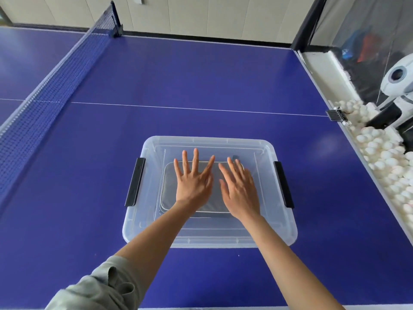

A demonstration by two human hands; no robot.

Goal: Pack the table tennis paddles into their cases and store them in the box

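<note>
A clear plastic box (210, 239) with its clear lid on stands on the blue table. Black latches sit on its left side (135, 182) and right side (283, 184). Through the lid I see grey paddle cases (168, 189) lying flat inside, stacked. My left hand (193, 180) lies flat on the lid with fingers spread. My right hand (240, 189) lies flat beside it, fingers apart. Neither hand holds anything. No loose paddle is in view.
The blue table tennis table (201, 81) spreads all around the box. Its net (51, 86) runs along the left. At the right edge a ball machine (397, 81) stands behind a tray of several white balls (384, 157).
</note>
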